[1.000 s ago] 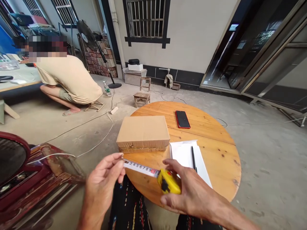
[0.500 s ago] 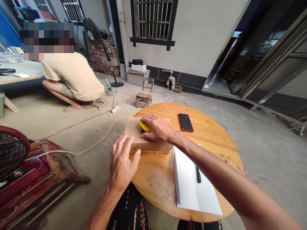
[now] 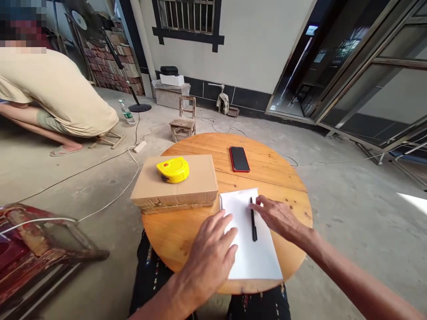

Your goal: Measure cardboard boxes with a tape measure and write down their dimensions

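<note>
My left hand [image 3: 213, 251] hovers over the near left edge of the white paper [image 3: 242, 260], fingers spread and holding nothing. My right hand [image 3: 275, 215] is at the upper end of a black pen [image 3: 254, 222], its fingertips pinched around that end. The pen lies lengthwise on the paper. A yellow tape measure [image 3: 174, 170] rests on top of a closed cardboard box [image 3: 200, 178], left of the paper, with no hand on it.
The round wooden table [image 3: 287, 178] also carries a phone with a red edge [image 3: 239, 159]. Beyond it stands a small wooden chair [image 3: 183, 122]. At the left are a crouching person [image 3: 56, 93], a water bottle [image 3: 126, 113] and a worn reddish wooden frame [image 3: 56, 249]. Cables cross the floor.
My right hand has let go of the tape measure on the box and moved to the pen. My left hand has shifted right, from beside the box to the paper. The view has turned right.
</note>
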`<state>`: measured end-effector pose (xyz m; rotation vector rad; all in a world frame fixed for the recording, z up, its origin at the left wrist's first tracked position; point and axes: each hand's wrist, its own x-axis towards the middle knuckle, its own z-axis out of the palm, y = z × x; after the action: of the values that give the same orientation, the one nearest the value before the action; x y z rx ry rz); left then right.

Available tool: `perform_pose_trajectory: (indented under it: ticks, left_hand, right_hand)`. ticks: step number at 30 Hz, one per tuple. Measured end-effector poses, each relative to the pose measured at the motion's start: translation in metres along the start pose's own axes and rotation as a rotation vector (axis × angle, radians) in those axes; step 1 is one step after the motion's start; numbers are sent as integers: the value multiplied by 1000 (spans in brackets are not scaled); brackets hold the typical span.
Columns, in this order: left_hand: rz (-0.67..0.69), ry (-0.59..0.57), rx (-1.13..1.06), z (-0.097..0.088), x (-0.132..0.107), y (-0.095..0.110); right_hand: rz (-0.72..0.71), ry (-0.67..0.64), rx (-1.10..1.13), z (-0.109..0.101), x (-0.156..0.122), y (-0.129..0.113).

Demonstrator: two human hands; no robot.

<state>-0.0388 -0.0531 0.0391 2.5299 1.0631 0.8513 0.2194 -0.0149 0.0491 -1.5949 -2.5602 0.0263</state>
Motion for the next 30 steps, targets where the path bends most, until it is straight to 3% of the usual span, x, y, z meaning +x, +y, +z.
perform_pose_trajectory:
  ticks: [3,8,10,13,15,19,22,30]
  left_hand:
    - [15,-188,59,26,24,3]
    - [-38,-280,126,43,43,-6]
    - [-50,-284,134,45,45,-8]
    - [-60,-278,134,50,45,-11]
    - [-65,-272,128,54,47,-13]
    - [-75,-269,123,58,52,-18]
    - [-72,-276,122,60,55,-21]
    - [-82,-266,117,66,59,-24]
  right_hand:
    - [-132,-51,-117,12,-10,1]
    - [-210,-21,-58,18,-15,14]
    - [-138,81,92,19,-20,20]
    - [113,328,424,14,-27,18]
    - [253,414,642,7,-27,11]
    - [359,409,961,0,-18,-4]
    - [389,455,946,5,-8,-8]
    - [509,390,1081,27,13,-6]
